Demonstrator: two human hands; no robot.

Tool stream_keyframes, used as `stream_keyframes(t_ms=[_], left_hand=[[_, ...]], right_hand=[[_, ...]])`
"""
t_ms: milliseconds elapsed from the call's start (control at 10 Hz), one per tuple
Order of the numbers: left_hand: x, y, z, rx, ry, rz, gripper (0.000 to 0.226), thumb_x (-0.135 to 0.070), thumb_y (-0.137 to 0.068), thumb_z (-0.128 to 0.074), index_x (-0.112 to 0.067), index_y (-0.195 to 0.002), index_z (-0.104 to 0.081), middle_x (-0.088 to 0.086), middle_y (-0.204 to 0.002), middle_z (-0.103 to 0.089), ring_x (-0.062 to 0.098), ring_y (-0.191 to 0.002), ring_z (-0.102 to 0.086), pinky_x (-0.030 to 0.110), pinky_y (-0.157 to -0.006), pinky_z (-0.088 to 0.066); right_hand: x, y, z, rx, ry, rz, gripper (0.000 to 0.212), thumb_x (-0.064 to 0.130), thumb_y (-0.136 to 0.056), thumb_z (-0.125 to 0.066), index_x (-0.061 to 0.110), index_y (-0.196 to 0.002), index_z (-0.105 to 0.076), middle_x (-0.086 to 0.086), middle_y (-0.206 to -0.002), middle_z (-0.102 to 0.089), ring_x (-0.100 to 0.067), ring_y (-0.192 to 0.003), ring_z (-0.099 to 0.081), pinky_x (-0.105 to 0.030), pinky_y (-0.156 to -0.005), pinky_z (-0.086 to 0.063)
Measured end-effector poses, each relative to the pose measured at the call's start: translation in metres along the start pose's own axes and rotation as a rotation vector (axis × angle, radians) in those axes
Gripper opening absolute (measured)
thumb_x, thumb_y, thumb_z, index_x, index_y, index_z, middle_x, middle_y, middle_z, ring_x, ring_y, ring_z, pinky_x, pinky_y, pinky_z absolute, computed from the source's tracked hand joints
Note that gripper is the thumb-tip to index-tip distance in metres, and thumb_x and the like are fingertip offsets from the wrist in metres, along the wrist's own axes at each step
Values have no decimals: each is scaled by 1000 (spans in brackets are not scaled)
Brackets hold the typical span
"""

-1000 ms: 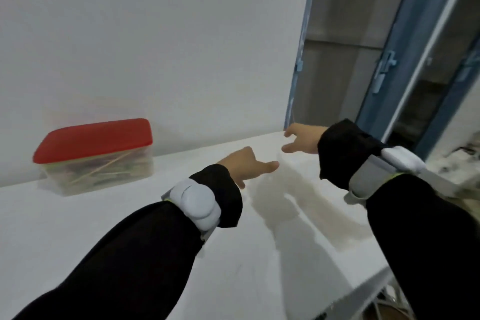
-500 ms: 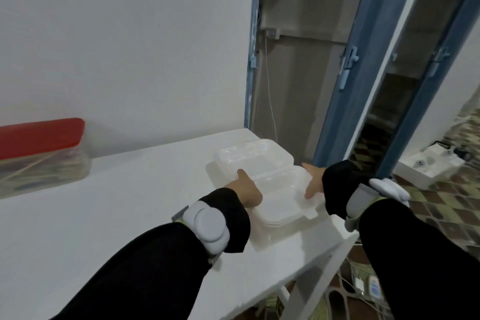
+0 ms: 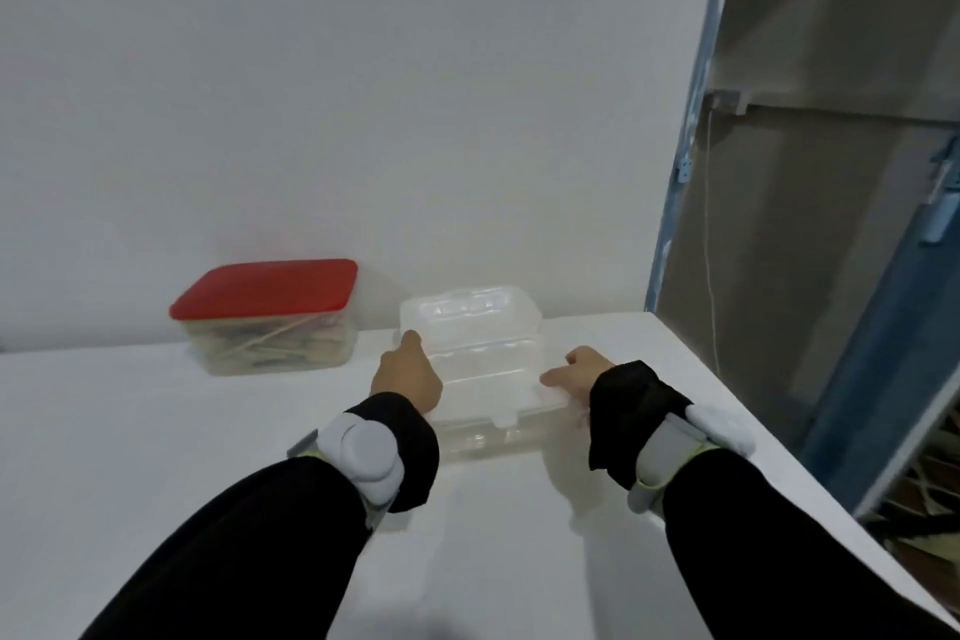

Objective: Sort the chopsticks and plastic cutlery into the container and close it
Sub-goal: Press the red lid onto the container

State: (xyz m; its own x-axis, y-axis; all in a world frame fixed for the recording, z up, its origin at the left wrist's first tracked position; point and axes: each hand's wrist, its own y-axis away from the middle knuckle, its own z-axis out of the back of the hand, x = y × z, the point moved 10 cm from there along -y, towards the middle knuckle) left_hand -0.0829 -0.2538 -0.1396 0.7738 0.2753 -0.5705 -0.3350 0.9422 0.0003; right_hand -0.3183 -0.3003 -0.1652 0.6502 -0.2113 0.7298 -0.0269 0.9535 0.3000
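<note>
Gripping clear clamshell container [image 3: 480, 353]: left hand [image 3: 406, 374]; right hand [image 3: 574, 372].

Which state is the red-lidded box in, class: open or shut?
Shut. The red lid sits flat over the clear box by the wall; wooden sticks show through its side. Neither hand touches it.

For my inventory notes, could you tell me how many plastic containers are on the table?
2: the red-lidded tub stands by the wall on the left; the clear clamshell box sits to its right, between both hands.
</note>
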Motion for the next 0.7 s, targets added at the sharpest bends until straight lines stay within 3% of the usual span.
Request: stream_keyframes(t_ms=[200, 300, 500, 600, 700], left_hand=[[55, -46, 31, -38, -40, 32, 52, -8, -92, -51, -10, -143, -38, 10, -144, -43, 26, -132, -41, 29, -108, -32], [67, -57, 35, -37, -52, 16, 53, -11, -93, -54, -11, -143, -39, 9, -148, -40, 24, -136, -37, 28, -110, -27], [84, -82, 29, 23, 22, 19, 48, -19, -97, -49, -10, -144, -38, 9, -150, -35, 24, -137, -35, 24, -108, -25], [83, -83, 24, 83, 17, -5, 49, -26, -98, -46, -11, -144, -37, 9, -150, -36, 26, -135, -38, 30, -108, -31], [79, -73, 33, 152, -33, -24, 54, -36, -100, -38, -12, -148, -28, 6, -153, -29, 26, -137, -34, 35, -104, -37]], right_hand=[[45, -30, -58, 13, -91, 68, 44, 11, -88, -56, 1, -129, -42, -13, -118, -53, -27, -106, -54, -24, -77, -38], [52, -37, -74, 13, -98, 104, 25, 11, -87, -55, 10, -109, -42, -8, -100, -48, -21, -89, -47, -22, -73, -34], [54, -41, -82, -112, -151, 98, 15, 13, -86, -55, 11, -90, -40, 1, -75, -46, -22, -83, -49, -25, -70, -37], [55, -37, -82, -74, -77, 77, 29, 18, -88, -57, 6, -112, -47, -10, -102, -57, -26, -95, -54, -28, -84, -42], [71, -21, -68, -171, 53, 97, 57, 39, -91, -55, 6, -134, -38, -15, -131, -51, -31, -121, -50, -33, -99, -39]])
